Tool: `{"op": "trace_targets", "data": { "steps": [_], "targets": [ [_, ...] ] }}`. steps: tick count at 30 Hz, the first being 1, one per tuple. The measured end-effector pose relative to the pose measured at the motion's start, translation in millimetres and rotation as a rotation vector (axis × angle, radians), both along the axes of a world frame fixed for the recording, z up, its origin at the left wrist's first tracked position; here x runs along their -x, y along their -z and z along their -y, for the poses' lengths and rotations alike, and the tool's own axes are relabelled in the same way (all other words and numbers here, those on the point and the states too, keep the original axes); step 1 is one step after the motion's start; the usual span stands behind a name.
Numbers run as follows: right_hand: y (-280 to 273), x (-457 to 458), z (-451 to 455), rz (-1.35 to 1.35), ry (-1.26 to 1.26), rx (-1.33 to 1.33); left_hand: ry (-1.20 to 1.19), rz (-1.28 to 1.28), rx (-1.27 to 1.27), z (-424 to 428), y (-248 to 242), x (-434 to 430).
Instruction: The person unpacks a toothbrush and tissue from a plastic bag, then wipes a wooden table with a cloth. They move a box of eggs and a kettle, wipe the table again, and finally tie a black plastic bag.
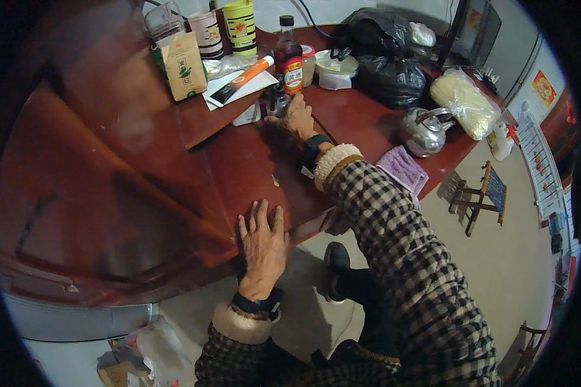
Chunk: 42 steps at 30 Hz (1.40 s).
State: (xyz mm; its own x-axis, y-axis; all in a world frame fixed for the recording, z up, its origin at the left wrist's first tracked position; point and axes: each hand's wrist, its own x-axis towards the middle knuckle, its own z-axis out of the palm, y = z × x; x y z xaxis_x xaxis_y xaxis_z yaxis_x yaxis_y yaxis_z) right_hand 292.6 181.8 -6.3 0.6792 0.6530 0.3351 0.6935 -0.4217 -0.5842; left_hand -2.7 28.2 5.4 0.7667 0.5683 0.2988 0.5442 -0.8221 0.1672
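Observation:
My left hand [264, 242] rests palm down on the near edge of the reddish-brown tabletop [242, 184], fingers a little apart, holding nothing. Farther off, my right hand [298, 118] reaches to a small dark glass object [277, 102] in front of a dark sauce or wine bottle [289, 58] with a red label. Whether its fingers grip that object cannot be told. Just left of it lie a white item [247, 115], partly under a raised board, and an orange and black tube [242, 81] on white paper. A brown paper packet [184, 66] stands farther left.
Behind are a yellow patterned cup [240, 26], a pink cup [206, 35], a red-lidded jar [308, 65], a lidded bowl [336, 67] and black plastic bags [391, 80]. At right stand a metal kettle [423, 131], a purple cloth [404, 171] and a bag of noodles [465, 101]. A folding stool [484, 193] is on the floor.

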Motion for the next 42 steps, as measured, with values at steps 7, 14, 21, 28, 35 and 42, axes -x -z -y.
{"op": "trace_targets", "data": {
  "steps": [7, 14, 21, 28, 35, 42],
  "targets": [
    [-13.7, -6.2, 13.3, -0.069, -0.083, -0.045, 0.005, -0.015, 0.040, -5.2, -3.0, -1.8],
    [-19.0, -37.5, 93.6, -0.087, -0.148, -0.134, -0.023, -0.054, 0.016, 0.0, 0.7, -1.5],
    [8.6, -115.3, 52.2, -0.074, 0.110, -0.100, -0.022, -0.060, -0.015, 0.3, 10.4, -8.9],
    [23.9, -130.5, 8.1, -0.259, -0.101, -0.320, 0.016, -0.028, 0.008, -4.8, 6.7, -7.7],
    [0.6, -45.4, 6.3, -0.257, -0.471, -0.013, 0.004, -0.027, 0.002, -3.2, 10.3, -7.7],
    [5.2, -14.6, -76.7, -0.514, -0.614, -0.270, 0.025, -0.023, -0.014, -9.3, 17.9, 0.5]
  ]
}}
